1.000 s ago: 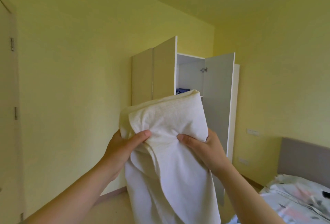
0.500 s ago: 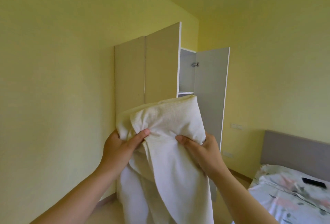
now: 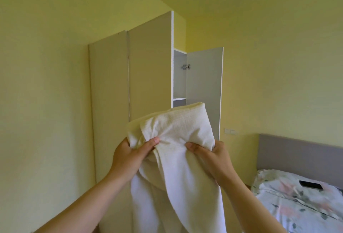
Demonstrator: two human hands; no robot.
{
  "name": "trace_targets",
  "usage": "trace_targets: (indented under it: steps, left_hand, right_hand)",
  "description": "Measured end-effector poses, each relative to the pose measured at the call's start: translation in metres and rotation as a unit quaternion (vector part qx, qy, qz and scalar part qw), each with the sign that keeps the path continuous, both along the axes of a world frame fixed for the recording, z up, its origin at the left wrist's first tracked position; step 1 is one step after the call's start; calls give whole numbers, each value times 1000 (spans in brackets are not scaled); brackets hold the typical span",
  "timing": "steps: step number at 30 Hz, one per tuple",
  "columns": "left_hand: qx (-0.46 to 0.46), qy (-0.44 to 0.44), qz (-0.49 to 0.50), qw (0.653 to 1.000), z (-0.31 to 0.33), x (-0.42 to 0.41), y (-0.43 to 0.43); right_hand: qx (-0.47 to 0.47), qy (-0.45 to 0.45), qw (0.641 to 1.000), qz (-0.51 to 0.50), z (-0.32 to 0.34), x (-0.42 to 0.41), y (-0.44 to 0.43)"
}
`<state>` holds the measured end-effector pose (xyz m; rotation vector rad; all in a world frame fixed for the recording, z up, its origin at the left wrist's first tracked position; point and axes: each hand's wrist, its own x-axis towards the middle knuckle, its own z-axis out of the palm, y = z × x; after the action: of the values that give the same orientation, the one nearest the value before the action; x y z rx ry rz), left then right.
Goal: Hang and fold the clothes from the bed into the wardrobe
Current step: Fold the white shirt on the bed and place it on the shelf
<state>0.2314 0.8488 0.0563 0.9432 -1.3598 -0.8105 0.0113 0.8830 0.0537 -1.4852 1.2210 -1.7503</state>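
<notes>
So the person has both hands up in front of them, holding a white cloth (image 3: 178,132) in mid-air, well off the bed (image 3: 297,208) and not yet in the wardrobe (image 3: 148,76). It looks like thick terry stuff. It's bunched and doubled over at the top, and the rest hangs down in long folds between the two forearms and out the bottom of the view.

The left hand (image 3: 128,160) grips the left side of the bundle, with the thumb laid flat across the front and the other fingers curled round behind, out of sight. The right hand (image 3: 215,158) does the same on the right side, thumb on the front and fingers tucked behind the fabric. Both sets of fingers are clamped on the cloth, with the thumbs near each other but not touching.

The wardrobe stands right behind the cloth, a tall pale unit against the yellow wall (image 3: 46,84). Two broad beige panels face the camera, and it's hard to say if those are doors or the side. Further right a door (image 3: 204,87) is swung open, grey, with a metal hinge (image 3: 186,66) near its top. Between them a narrow slice of white interior shows, with one shelf (image 3: 179,98) just above the top of the cloth.

The bed sits at lower right with a floral cover and a grey headboard (image 3: 297,154). A dark phone (image 3: 311,185) lies on it near the head end. There's a switch plate (image 3: 230,131) on the wall between the open door and the headboard.
</notes>
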Motion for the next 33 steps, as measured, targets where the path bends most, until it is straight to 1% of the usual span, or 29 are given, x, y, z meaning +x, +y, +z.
trace_targets:
  steps: [4, 8, 10, 13, 15, 19, 22, 25, 30, 33]
  left_hand:
    - [19, -4, -32, 999, -4, -10, -49]
    - [30, -29, -100, 994, -9, -16, -102]
    - [29, -57, -160, 985, -10, -18, -129]
    - [40, -92, -261, 960, -9, -16, -173]
    - [51, -100, -300, 947, -9, -15, -202]
    - [54, -83, -319, 943, -9, -25, -254]
    - [46, -85, -345, 934, -14, -44, -275]
    - [50, -69, -385, 919, -20, -70, -285]
    - [49, -30, -406, 912, -27, -133, -288]
    - [58, -11, -416, 907, -35, -168, -291]
  right_hand:
    - [6, 13, 1000, -23, -1, -7, -35]
    - [3, 21, 995, -98, -9, -13, -74]
    - [9, 21, 990, -140, -13, -15, -95]
    - [20, 31, 982, -186, -16, -12, -127]
    - [33, 33, 977, -209, -16, -8, -147]
    - [49, 21, 964, -260, -16, -4, -172]
    - [51, 26, 952, -299, -16, -11, -173]
    - [59, 48, 940, -334, -13, -24, -167]
    - [66, 60, 905, -415, -11, -65, -152]
    - [70, 58, 900, -426, -16, -94, -153]
